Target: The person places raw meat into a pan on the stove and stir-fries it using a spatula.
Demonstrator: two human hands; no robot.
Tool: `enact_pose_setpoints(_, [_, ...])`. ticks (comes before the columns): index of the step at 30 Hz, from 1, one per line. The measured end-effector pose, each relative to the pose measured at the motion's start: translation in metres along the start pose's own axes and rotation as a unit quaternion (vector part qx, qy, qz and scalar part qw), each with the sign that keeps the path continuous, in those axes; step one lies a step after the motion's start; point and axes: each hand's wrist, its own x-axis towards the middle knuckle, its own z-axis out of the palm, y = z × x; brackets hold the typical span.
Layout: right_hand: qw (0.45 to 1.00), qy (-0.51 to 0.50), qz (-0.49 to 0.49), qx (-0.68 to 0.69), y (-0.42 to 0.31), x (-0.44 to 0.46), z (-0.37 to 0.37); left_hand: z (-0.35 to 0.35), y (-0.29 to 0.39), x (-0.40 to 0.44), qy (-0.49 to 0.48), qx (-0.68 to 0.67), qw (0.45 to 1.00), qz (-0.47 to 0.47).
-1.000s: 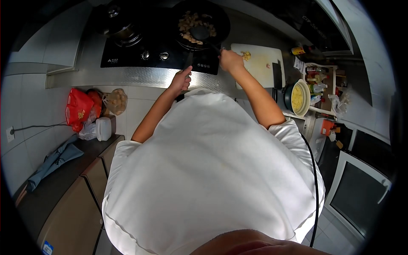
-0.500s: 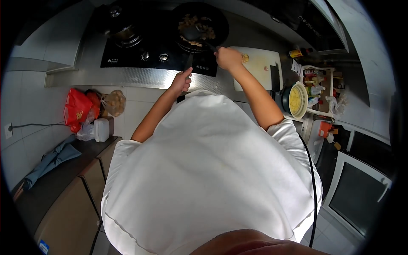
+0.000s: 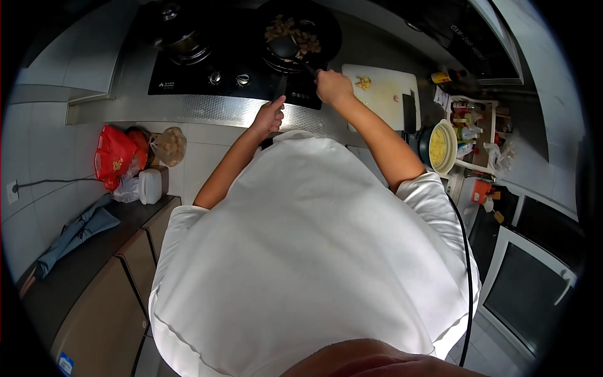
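Observation:
A dark wok (image 3: 328, 50) with browned chunks of food (image 3: 304, 39) in it sits on the right side of the black gas stove (image 3: 188, 83). My left hand (image 3: 270, 117) is wrapped round the wok's handle (image 3: 281, 88). In my closed right hand (image 3: 333, 87) is the handle of a black spatula (image 3: 283, 46), whose blade rests among the chunks at the near left of the wok. What the chunks are, I cannot make out.
Right of the stove lies a white cutting board (image 3: 377, 107) with chopped yellowish bits (image 3: 363, 82) and a dark-bladed knife (image 3: 409, 112). Beyond it are a colander (image 3: 450, 134) of yellow pieces and a bottle rack (image 3: 468, 100). A lidded pot (image 3: 182, 47) stands on the left burner.
The spatula has shifted slightly within the wok, and my right hand has moved a little to the left. Both hands keep their hold.

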Motion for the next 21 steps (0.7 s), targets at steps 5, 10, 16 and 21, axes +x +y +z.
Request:
enact_pose_setpoints(5, [1.000,-0.008,0.001,-0.005,0.002,0.004,0.007,0.001,0.001,0.001,0.003,0.002,1.000,-0.005])
enact_pose_setpoints(10, [1.000,-0.006,-0.003,0.018,0.008,0.005,0.007,0.002,0.001,-0.002,0.001,0.000,1.000,-0.006])
enact_pose_setpoints(16, [0.998,0.063,0.015,0.011,0.038,0.014,-0.018,-0.002,0.002,0.000,-0.006,0.006,1.000,-0.002])
enact_pose_setpoints(21, [0.986,0.138,-0.022,0.087,0.051,0.064,0.000,-0.002,0.002,-0.001,-0.007,0.009,1.000,-0.003])
